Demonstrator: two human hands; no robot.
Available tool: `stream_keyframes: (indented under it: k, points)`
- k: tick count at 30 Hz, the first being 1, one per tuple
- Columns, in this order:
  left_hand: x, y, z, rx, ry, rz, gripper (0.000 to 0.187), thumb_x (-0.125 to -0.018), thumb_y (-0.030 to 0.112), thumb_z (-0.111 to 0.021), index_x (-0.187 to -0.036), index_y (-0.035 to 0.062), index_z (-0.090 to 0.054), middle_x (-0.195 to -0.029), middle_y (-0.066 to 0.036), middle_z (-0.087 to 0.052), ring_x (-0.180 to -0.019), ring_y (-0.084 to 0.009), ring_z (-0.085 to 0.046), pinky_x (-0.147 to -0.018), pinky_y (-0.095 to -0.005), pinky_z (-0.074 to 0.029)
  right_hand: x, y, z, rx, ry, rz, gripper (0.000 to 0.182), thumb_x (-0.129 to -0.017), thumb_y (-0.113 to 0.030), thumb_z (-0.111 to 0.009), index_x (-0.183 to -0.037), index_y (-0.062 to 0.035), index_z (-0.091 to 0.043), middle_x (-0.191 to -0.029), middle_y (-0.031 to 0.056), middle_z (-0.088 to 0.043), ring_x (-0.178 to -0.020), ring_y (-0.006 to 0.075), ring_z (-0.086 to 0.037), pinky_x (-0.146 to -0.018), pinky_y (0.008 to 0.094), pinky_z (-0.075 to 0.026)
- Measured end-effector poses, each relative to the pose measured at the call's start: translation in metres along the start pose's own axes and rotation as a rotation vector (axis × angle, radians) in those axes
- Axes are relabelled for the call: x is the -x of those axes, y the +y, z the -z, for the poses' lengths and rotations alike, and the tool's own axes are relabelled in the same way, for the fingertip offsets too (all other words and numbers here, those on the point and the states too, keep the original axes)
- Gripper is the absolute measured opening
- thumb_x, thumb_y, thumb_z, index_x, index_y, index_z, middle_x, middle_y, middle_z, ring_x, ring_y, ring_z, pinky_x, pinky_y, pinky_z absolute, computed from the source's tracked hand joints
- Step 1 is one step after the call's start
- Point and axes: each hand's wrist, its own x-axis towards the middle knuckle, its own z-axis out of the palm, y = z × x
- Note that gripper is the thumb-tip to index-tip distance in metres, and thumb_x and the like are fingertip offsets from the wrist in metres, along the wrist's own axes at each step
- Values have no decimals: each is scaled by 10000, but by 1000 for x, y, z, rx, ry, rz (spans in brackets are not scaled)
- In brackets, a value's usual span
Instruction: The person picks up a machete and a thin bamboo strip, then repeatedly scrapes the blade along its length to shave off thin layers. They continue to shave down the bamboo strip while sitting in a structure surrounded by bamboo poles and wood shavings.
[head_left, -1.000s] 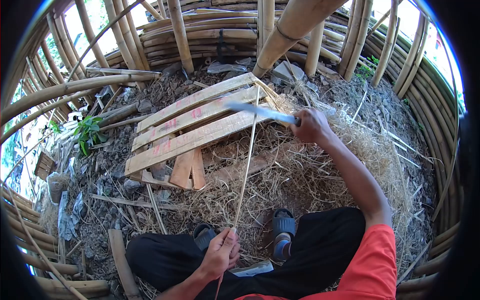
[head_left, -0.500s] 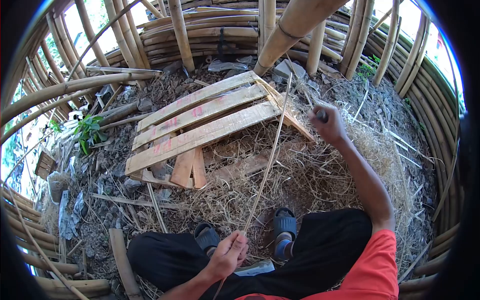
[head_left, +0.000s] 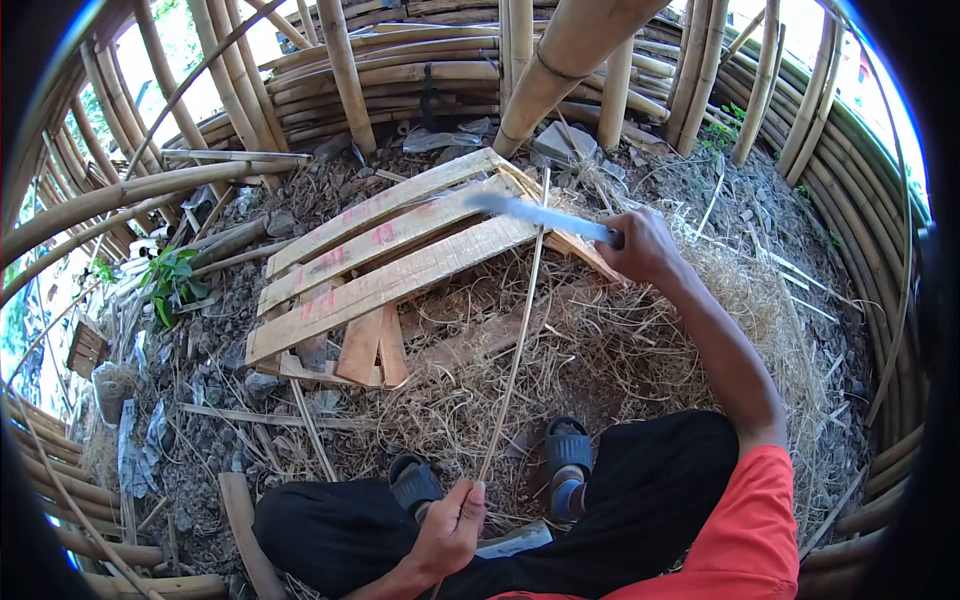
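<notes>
In the head view, my left hand [head_left: 450,530] is closed round a long thin bamboo strip [head_left: 515,365] close to my lap. The strip slants up and away from me, its far end over the wooden pallet [head_left: 400,280]. My right hand [head_left: 643,244] grips a machete [head_left: 545,213] by its dark handle. The blade points left, somewhat blurred at its tip, and crosses the strip near its far end in this view. Behind them the pallet's slats, with red marks, lie tilted on the ground.
Fine bamboo shavings [head_left: 745,310] cover the ground around my sandals [head_left: 570,445]. Bamboo poles [head_left: 560,75] and stacked bamboo [head_left: 400,80] surround the spot. A short split bamboo piece [head_left: 250,535] lies by my left knee; a leafy plant [head_left: 172,285] grows at left.
The machete has swung into view, its blade now pointing left across the strip; before, it was seen nearly end-on. The left hand keeps its hold. The view has shifted slightly.
</notes>
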Motion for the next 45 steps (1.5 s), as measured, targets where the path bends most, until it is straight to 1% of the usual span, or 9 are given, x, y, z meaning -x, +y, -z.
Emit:
stream_keyframes:
  k: [10,13,21,25,34,37,39,42,45]
  points:
    - [4,6,-15,25,-139,2,305,-1027,285,-439,-848,40,-466,-607,15,-436,-548,-55,-395,-490,-251,-338,-19,48,-1,-14,-108,-495,257,-810,-276,-626,-720,-38,-654,-608,34,-603,-494,148,-508,-521,349,-436]
    - [-7,-1,-10,101,-64,109,316,-1028,303,-434,-838,51,-460,-620,28,-432,-563,-48,-393,-497,-240,-331,-9,67,-25,-357,145,-553,284,-827,-283,-630,-704,-27,-627,-573,12,-554,-490,120,-472,-498,339,-375]
    - [-14,1,-2,243,-94,141,347,-1042,335,-379,-823,71,-433,-643,52,-364,-549,-39,-325,-490,-220,-294,14,5,4,-280,38,-61,175,-842,-179,-670,-715,-75,-609,-502,-37,-494,-426,71,-414,-424,266,-306]
    - [-13,3,-1,197,-47,141,366,-1041,339,-377,-831,49,-450,-609,47,-392,-527,-46,-346,-483,-237,-305,22,-19,0,-49,-132,508,65,-697,-76,-669,-671,-128,-638,-493,-27,-549,-434,117,-534,-421,321,-412]
    - [-4,-3,-6,-304,57,-90,344,-1023,288,-422,-826,14,-487,-514,-136,-476,-442,-309,-515,-444,-398,-357,-4,-6,12,-54,-50,-348,182,-809,-165,-603,-678,-57,-668,-548,32,-609,-433,154,-510,-478,329,-466]
    - [-8,0,-7,-340,104,-111,325,-1018,275,-428,-827,18,-479,-528,-181,-484,-490,-402,-529,-452,-432,-361,3,-4,9,-63,45,-120,146,-828,-167,-637,-790,-66,-735,-485,8,-543,-394,104,-472,-393,306,-393]
    - [-9,4,-6,-359,137,-87,321,-1017,274,-431,-826,20,-472,-537,-193,-494,-517,-424,-539,-455,-447,-363,5,-3,-1,52,-38,334,92,-748,-100,-628,-677,-98,-686,-508,12,-585,-378,126,-482,-394,313,-407]
    - [-9,7,-4,-406,159,-70,313,-1018,271,-430,-831,21,-458,-547,-202,-504,-542,-445,-543,-463,-458,-369,9,-18,-5,86,-114,99,92,-748,-147,-649,-696,-84,-691,-549,59,-613,-439,161,-543,-448,345,-441]
    - [-8,11,-5,-374,154,-3,345,-1030,313,-402,-874,15,-477,-570,-103,-468,-495,-152,-460,-488,-358,-376,6,-11,0,76,-19,-79,168,-774,-201,-643,-748,-42,-690,-614,150,-627,-528,297,-594,-536,408,-467]
